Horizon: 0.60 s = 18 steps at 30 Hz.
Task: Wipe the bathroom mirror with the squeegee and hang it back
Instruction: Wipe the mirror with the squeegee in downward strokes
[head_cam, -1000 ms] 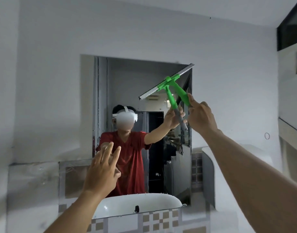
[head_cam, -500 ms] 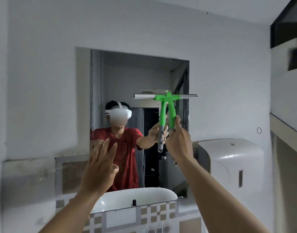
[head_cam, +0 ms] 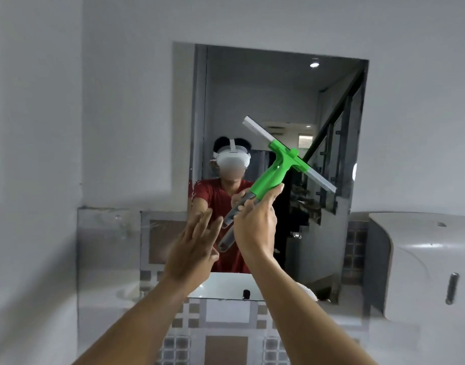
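The rectangular wall mirror (head_cam: 252, 101) hangs at centre above the white basin (head_cam: 226, 285). The green-handled squeegee (head_cam: 276, 164) is before the mirror, right hand (head_cam: 255, 230) on its grip, left hand (head_cam: 194, 246) beside it. The white plastic dispenser (head_cam: 423, 259) sits right of the mirror.

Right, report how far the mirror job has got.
Done: cannot tell; no wiped area shows on the wall mirror. In hand: the right hand grips the green-handled squeegee, blade tilted before the glass; the left hand is open, empty. Left: wiping, hanging back.
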### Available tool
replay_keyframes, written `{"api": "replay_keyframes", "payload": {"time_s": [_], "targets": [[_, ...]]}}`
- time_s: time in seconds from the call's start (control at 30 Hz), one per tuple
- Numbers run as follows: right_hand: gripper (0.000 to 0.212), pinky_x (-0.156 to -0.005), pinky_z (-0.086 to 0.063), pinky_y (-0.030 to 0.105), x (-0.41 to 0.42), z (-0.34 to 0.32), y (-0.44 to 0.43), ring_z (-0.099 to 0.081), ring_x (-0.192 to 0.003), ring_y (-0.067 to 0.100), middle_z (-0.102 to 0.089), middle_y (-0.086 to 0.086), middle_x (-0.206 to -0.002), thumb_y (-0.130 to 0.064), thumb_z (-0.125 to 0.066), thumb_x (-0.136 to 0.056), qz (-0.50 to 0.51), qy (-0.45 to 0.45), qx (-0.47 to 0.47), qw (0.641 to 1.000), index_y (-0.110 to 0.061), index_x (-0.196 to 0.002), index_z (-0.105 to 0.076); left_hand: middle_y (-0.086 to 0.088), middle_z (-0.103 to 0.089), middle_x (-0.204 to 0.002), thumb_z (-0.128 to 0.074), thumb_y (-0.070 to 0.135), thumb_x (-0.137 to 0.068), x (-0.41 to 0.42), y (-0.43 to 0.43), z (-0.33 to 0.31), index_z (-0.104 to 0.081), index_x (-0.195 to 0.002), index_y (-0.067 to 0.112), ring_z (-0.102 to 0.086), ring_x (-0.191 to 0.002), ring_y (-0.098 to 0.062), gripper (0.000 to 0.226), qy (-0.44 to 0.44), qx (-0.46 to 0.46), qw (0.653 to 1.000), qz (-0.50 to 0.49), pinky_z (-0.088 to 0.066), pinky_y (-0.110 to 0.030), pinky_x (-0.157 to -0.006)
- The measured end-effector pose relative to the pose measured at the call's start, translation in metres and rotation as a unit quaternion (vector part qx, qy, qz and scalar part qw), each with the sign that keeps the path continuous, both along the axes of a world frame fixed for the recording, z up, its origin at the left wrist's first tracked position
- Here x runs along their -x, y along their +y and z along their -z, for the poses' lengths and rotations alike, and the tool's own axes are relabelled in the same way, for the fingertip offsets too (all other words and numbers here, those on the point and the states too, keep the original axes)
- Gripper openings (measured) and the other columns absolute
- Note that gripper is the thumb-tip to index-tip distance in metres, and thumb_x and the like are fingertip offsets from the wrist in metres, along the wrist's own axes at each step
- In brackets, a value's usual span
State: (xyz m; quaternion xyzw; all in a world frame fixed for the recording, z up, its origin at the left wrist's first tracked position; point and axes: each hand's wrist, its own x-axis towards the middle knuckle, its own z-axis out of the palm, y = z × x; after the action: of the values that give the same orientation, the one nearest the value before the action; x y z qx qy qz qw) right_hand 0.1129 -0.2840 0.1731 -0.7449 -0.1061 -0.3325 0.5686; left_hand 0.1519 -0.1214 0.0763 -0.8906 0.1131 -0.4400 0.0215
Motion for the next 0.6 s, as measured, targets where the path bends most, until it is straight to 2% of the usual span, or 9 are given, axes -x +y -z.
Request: {"api": "replay_keyframes", "payload": {"time_s": [0.13, 0.17, 0.23, 0.3, 0.4, 0.5, 0.6], "targets": [[0.075, -0.072, -0.045, 0.032, 0.011, 0.005, 0.010, -0.062, -0.110, 0.029, -0.033, 0.014, -0.157, -0.019, -0.040, -0.104, -0.002, -0.023, 0.119, 0.993, -0.022, -0.159, 0.012, -0.017, 0.000, -0.170, -0.060, 0.035, -0.091, 0.006, -0.001, -0.001, -0.007, -0.163, 0.014, -0.001, -0.157, -0.035, 0.092, 0.001, -0.033, 0.999, -0.020, -0.026, -0.049, -0.124], [0.074, -0.067, -0.045, 0.031, 0.012, 0.006, 0.011, -0.064, -0.104, 0.029, -0.030, 0.014, -0.159, -0.020, -0.040, -0.104, 0.009, -0.031, 0.139, 0.990, -0.022, -0.159, 0.010, -0.015, 0.001, -0.170, -0.061, 0.032, -0.091, 0.009, -0.001, -0.002, -0.007, -0.163, 0.015, 0.001, -0.157, -0.034, 0.092, -0.002, -0.031, 0.999, -0.017, -0.023, -0.046, -0.125], [0.076, -0.053, -0.045, 0.028, 0.009, 0.006, 0.009, -0.065, -0.091, 0.027, -0.037, 0.015, -0.154, -0.019, -0.042, -0.103, 0.043, -0.059, 0.180, 0.981, -0.020, -0.160, 0.008, -0.010, 0.008, -0.169, -0.065, 0.028, -0.093, 0.013, -0.003, -0.003, -0.002, -0.164, 0.020, 0.006, -0.157, -0.030, 0.095, 0.010, -0.012, 1.000, -0.007, -0.019, -0.042, -0.125], [0.079, -0.047, -0.043, 0.025, 0.002, 0.007, 0.002, -0.066, -0.097, 0.029, -0.047, 0.016, -0.145, -0.016, -0.045, -0.099, 0.078, -0.091, 0.262, 0.957, -0.018, -0.160, 0.005, -0.011, 0.001, -0.170, -0.069, 0.022, -0.091, 0.015, -0.004, -0.003, -0.005, -0.163, 0.022, -0.001, -0.157, -0.031, 0.097, 0.006, 0.002, 1.000, 0.006, -0.029, -0.041, -0.120], [0.083, -0.044, -0.031, 0.024, 0.000, 0.004, -0.015, -0.066, -0.103, 0.036, -0.055, 0.017, -0.137, -0.010, -0.047, -0.094, 0.116, -0.102, 0.349, 0.924, -0.021, -0.160, 0.003, -0.014, -0.021, -0.167, -0.079, 0.019, -0.082, 0.015, -0.005, -0.002, -0.021, -0.161, 0.018, -0.023, -0.153, -0.035, 0.097, 0.011, 0.015, 1.000, 0.005, -0.050, -0.044, -0.107], [0.082, -0.051, -0.037, 0.032, 0.003, -0.010, -0.038, -0.067, -0.091, 0.037, -0.061, 0.017, -0.124, -0.013, -0.047, -0.095, 0.156, -0.117, 0.414, 0.889, -0.024, -0.160, 0.002, -0.014, -0.032, -0.163, -0.082, 0.019, -0.081, 0.014, -0.005, -0.001, -0.034, -0.157, 0.016, -0.032, -0.149, -0.035, 0.090, 0.015, 0.019, 1.000, 0.001, -0.055, -0.048, -0.101], [0.088, -0.046, -0.036, 0.032, 0.004, -0.025, -0.067, -0.058, -0.066, 0.028, -0.061, 0.013, -0.112, -0.011, -0.049, -0.092, 0.188, -0.125, 0.460, 0.858, -0.031, -0.159, 0.003, -0.013, -0.036, -0.161, -0.082, 0.018, -0.080, 0.015, -0.005, 0.000, -0.041, -0.154, 0.013, -0.037, -0.147, -0.034, 0.084, 0.000, 0.011, 1.000, -0.003, -0.055, -0.044, -0.101]]}}
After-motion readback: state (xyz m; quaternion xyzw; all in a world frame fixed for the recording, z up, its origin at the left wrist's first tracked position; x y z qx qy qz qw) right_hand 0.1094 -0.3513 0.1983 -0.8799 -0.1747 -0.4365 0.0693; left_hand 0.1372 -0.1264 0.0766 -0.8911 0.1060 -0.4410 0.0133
